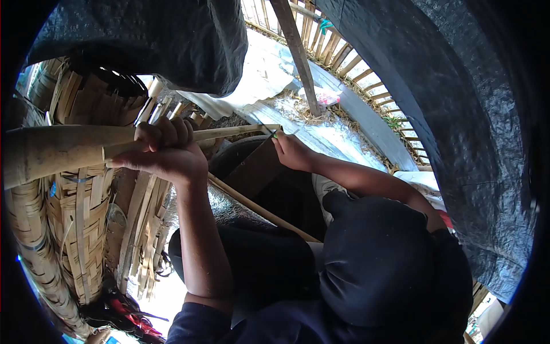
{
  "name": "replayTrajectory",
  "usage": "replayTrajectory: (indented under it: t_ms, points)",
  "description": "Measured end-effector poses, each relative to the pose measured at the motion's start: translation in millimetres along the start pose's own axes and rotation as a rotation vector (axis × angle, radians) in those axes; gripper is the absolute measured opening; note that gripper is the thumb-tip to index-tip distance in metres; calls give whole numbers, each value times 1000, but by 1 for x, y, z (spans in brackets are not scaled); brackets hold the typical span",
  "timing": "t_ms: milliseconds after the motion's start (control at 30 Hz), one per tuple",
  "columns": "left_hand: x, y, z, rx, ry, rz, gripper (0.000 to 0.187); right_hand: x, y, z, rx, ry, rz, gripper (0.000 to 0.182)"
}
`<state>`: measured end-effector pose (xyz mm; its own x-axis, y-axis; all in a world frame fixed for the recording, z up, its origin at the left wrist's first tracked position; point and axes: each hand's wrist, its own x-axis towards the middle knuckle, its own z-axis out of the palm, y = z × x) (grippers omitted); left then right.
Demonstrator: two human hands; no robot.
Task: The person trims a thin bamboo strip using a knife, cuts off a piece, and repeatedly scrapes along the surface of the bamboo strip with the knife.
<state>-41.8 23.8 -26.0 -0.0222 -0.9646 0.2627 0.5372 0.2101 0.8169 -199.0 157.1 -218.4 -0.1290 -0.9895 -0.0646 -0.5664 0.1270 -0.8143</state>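
A long bamboo pole (69, 150) comes in from the left and narrows to a split strip (232, 131) that reaches the middle of the view. My left hand (166, 148) is wrapped round the bamboo where it narrows, thumb along the lower side. At the strip's far end, my right hand (293, 152) is closed on a small knife (274, 135); a bit of green and a thin dark blade show, the rest being hidden in the fingers. The blade lies against or very near the strip. Below that end, a brown board (255, 166) stands at a slant.
Woven bamboo baskets (80, 235) and upright bamboo pieces (143, 229) stand at the left. A thin bamboo stick (260, 207) crosses below. Black sheeting (172, 46) hangs overhead, and more sheeting (458, 126) lines the right. A wooden post (298, 57) leans beyond, before a slatted fence (366, 74).
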Motion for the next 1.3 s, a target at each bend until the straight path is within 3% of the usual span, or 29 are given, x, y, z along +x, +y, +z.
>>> replayTrajectory:
  t_ms: [33,100,167,233,367,433,500,567,600,667,800,833,867,967,1033,1133,1300]
  points:
    - [0,1,4,9,5,-2,67,0,31,11,-6,-4,-4,27]
    - [-1,1,5,20,5,3,67,5,97,23,-140,-135,247,28]
    - [-4,-2,-2,-81,-128,-25,68,11,59,1,-98,-138,313,31]
    - [-4,-3,1,-71,-148,-19,68,20,-3,-17,-89,-122,113,31]
    - [-3,-3,2,-77,-71,-25,68,32,-87,-35,100,-103,35,29]
    - [-3,-4,-2,-60,-96,-12,68,33,-83,-34,112,-91,-34,29]
    - [-3,-2,-3,-40,-126,0,69,29,-32,-14,33,-118,-80,30]
    - [-5,-1,4,-16,-103,-13,69,26,5,-13,-145,-303,179,33]
    - [-8,-1,7,-20,-98,-7,69,26,6,-19,-152,-305,174,33]
    - [-15,0,14,-30,-154,-50,69,24,-9,-42,9,-459,613,36]
    - [-16,1,16,3,-172,-20,69,26,-96,-61,242,-377,467,37]
    - [-14,0,13,12,-155,-21,69,27,-105,-56,209,-293,265,35]
    - [-13,-1,11,20,-137,-17,69,28,-109,-54,172,-208,60,32]
    - [-10,2,10,130,-42,20,70,27,-50,-9,130,-49,-55,25]
    - [-9,4,14,173,27,21,70,25,-15,9,62,-3,-36,21]
    - [-5,2,12,216,150,43,70,27,-19,6,-3,-19,33,27]
    - [-4,-4,4,211,141,82,68,24,-84,-18,183,-77,-41,23]
